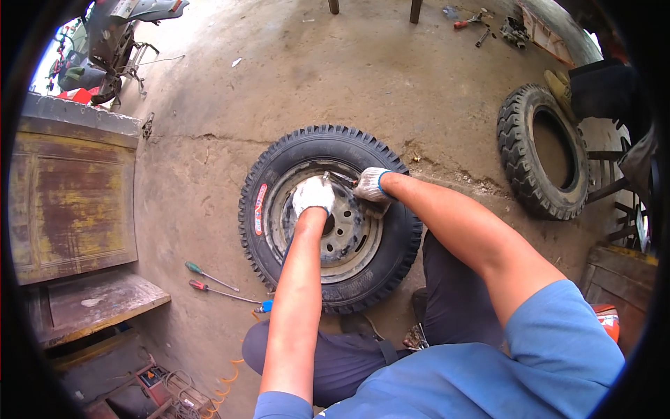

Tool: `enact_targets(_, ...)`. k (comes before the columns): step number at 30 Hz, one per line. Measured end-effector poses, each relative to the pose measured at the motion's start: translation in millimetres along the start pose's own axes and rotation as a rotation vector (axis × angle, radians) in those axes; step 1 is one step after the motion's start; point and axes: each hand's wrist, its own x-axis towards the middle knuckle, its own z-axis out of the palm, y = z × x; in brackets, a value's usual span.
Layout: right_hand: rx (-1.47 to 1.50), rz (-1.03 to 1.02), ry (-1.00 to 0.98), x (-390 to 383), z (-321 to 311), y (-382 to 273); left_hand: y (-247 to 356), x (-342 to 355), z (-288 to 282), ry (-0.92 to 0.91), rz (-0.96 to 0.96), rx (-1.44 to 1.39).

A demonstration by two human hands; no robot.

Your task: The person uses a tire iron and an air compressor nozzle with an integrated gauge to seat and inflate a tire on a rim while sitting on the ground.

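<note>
A black tyre with a knobbly tread lies flat on the floor in front of me, around a grey, worn steel wheel rim. My left hand, in a white knit glove, is closed over the upper left of the rim; what its fingers hold is hidden. My right hand, in a soiled white glove with a blue cuff, is closed at the rim's upper right. It grips a slim metal tool whose end reaches toward my left hand. The tool's exact kind is unclear.
Two screwdrivers, one green-handled and one red-handled, lie left of the tyre beside a blue air fitting near an orange coiled hose. A wooden cabinet stands left; another tyre rests at right near a person's foot.
</note>
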Motion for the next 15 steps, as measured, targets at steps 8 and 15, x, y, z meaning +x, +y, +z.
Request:
enact_targets(8,0.006,0.058,-0.053,-23.5,-16.4,-21.5,11.5,-13.8,18.9,0.151,0.174,0.133)
enact_targets(15,0.283,0.25,-0.198,-29.9,-19.7,-43.0,5.1,-18.7,4.4,0.075,0.06,0.041)
